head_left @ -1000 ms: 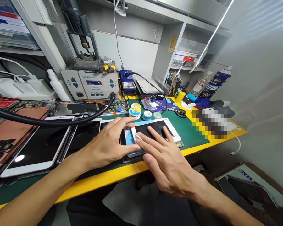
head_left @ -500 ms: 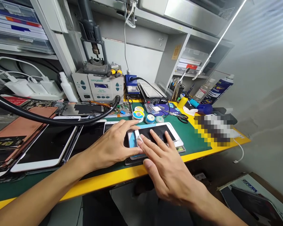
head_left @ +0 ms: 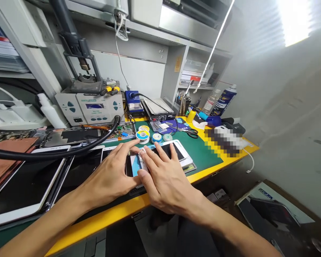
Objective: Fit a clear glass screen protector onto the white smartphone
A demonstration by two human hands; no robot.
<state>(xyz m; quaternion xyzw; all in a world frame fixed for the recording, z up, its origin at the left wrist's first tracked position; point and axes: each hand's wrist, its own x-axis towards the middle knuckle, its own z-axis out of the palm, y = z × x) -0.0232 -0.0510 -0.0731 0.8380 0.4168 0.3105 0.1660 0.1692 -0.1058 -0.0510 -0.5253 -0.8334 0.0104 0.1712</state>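
A white phone (head_left: 181, 151) with a dark screen lies on a blue frame (head_left: 134, 167) on the green mat (head_left: 203, 153). My left hand (head_left: 112, 175) rests beside the phone's left end, its fingers stretched flat along the phone's edge. My right hand (head_left: 161, 175) lies on the screen with fingers spread. Its index finger presses a small white wad (head_left: 142, 151) onto the phone's left end.
Solder spools (head_left: 143, 135) sit just behind the phone. A rework station (head_left: 89, 105), a blue soldering stand (head_left: 132, 100) and a hot plate (head_left: 159, 108) line the back. Tablets (head_left: 21, 185) lie stacked at the left under a black hose (head_left: 56, 151). Scissors (head_left: 189, 132), bottles (head_left: 224, 100) stand right.
Both hands have kept their hold at the phone; the right hand's fingers have slid a little left along the screen. The view has swung to the right and tilted up.
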